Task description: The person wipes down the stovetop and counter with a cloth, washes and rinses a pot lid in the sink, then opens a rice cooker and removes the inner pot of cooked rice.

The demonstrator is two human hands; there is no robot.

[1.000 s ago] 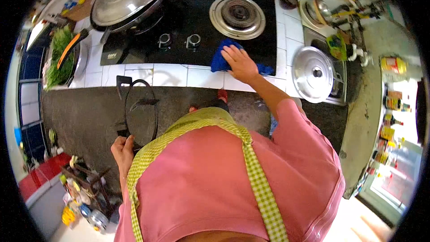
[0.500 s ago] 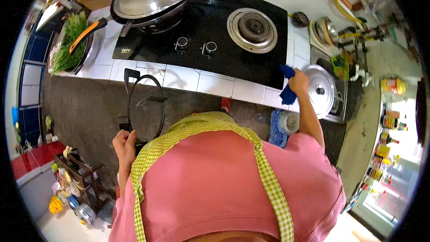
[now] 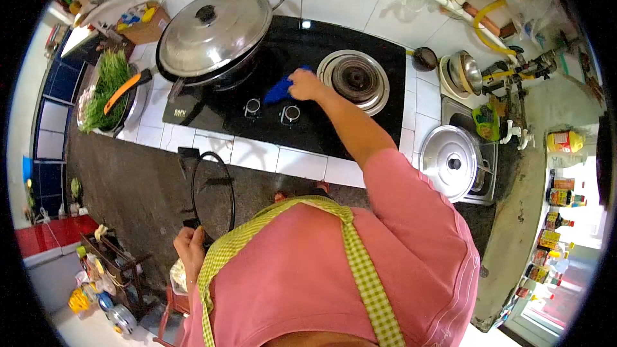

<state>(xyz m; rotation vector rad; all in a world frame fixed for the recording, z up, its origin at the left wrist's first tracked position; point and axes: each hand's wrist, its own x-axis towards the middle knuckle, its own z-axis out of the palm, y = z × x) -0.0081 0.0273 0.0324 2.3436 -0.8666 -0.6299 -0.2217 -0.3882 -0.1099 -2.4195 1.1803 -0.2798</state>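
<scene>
My right hand (image 3: 306, 85) is closed on a blue cloth (image 3: 277, 92) and presses it against the black glass cooktop (image 3: 321, 136). That spot lies behind the two knobs (image 3: 290, 114), left of the uncovered burner (image 3: 355, 81). Low at the left, my left hand (image 3: 190, 248) grips a black ring-shaped pot stand (image 3: 232, 185) by its near side. The stand hangs upright over the dark floor, apart from the counter. On the left side of the cooktop sits a wok (image 3: 239, 74) under a domed metal lid (image 3: 222, 26).
Greens fill a bowl (image 3: 128, 115) at the counter's left end. The wok's orange-trimmed handle (image 3: 126, 92) sticks out toward it. A silver lid (image 3: 443, 173) leans over the sink (image 3: 491, 186) at right. Bottles (image 3: 554, 221) line the right ledge; a red surface (image 3: 45, 241) stands at left.
My right hand has carried the blue cloth from the counter's right front edge leftward onto the cooktop. The left hand keeps its hold on the pot stand. The camera view has shifted slightly.
</scene>
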